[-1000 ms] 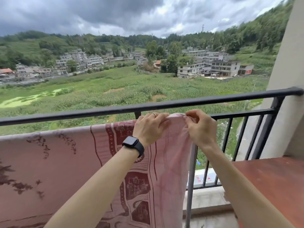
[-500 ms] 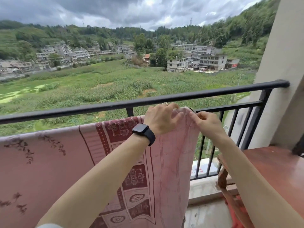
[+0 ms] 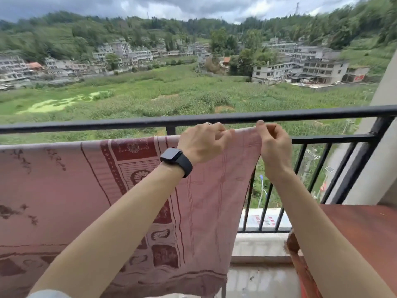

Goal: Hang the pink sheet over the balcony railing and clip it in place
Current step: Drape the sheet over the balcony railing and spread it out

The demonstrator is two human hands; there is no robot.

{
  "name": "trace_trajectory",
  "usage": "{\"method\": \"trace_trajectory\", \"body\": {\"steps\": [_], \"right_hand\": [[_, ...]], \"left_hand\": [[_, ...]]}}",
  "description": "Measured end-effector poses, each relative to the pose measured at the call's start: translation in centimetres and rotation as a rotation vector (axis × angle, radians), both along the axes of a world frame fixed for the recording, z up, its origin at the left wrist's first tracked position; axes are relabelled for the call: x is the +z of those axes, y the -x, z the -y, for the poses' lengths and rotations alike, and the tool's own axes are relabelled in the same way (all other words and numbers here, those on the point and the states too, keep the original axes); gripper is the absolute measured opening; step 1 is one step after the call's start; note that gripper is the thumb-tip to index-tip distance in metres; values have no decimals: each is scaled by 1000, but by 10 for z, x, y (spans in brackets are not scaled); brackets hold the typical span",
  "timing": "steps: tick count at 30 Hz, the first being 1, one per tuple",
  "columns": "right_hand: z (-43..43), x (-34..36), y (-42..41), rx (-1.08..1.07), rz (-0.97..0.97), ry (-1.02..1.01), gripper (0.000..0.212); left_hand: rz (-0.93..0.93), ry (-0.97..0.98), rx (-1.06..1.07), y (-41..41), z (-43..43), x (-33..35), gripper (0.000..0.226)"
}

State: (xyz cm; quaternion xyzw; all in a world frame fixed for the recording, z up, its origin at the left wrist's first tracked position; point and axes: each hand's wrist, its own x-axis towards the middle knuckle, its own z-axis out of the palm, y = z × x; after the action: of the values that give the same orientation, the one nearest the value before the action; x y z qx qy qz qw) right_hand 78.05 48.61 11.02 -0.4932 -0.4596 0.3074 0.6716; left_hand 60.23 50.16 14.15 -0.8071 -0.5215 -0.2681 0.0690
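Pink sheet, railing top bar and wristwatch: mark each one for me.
pink sheet [image 3: 53,186]: head view, plain pink area left of the patterned border.
railing top bar [image 3: 96,125]: head view, bare stretch above the sheet.
wristwatch [image 3: 171,156]: head view, its dark face.

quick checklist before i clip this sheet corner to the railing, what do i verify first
1. Pink sheet draped over the lower bar of the railing: ok.
2. Left hand pinches the top edge: ok.
3. Right hand pinches the right corner at the bar: ok.
4. Top edge lies straight along the bar left of the hands: ok.
5. Clip ready: not ok, none in view and both hands are busy.
6. Bottom hem off the floor: cannot tell.
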Motion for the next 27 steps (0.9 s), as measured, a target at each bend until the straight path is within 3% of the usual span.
{"method": "trace_trajectory", "body": {"steps": [3,6,9,12,15,18,20,22,25,27], "right_hand": [[0,0,0,84,35,-104,25],[7,-41,-6,327,200,84,27],[16,-79,-15,509,241,178,27],[17,-88,-24,478,258,124,25],[15,-84,-28,476,352,80,41],[12,-80,-23,336,446,-38,23],[14,-78,-24,227,403,-110,8],[18,-83,-33,164,338,-127,9],[21,-122,-47,209,384,35,13],[19,-145,-50,235,440,183,20]], "left_hand": [[-59,-54,52,-17,-1,-6,41],[-37,-127,39,-16,-2,-17,33],[21,-222,-12,-15,1,-23,29],[71,-330,-30,-14,3,-33,24],[145,-404,-12,-17,3,-45,22],[143,-518,-20,-20,14,-59,20],[122,-561,-15,-20,27,-70,21],[63,-546,-11,-18,39,-77,24],[-99,-452,-6,-13,49,-77,35],[-74,-404,92,-8,48,-63,43]]}}
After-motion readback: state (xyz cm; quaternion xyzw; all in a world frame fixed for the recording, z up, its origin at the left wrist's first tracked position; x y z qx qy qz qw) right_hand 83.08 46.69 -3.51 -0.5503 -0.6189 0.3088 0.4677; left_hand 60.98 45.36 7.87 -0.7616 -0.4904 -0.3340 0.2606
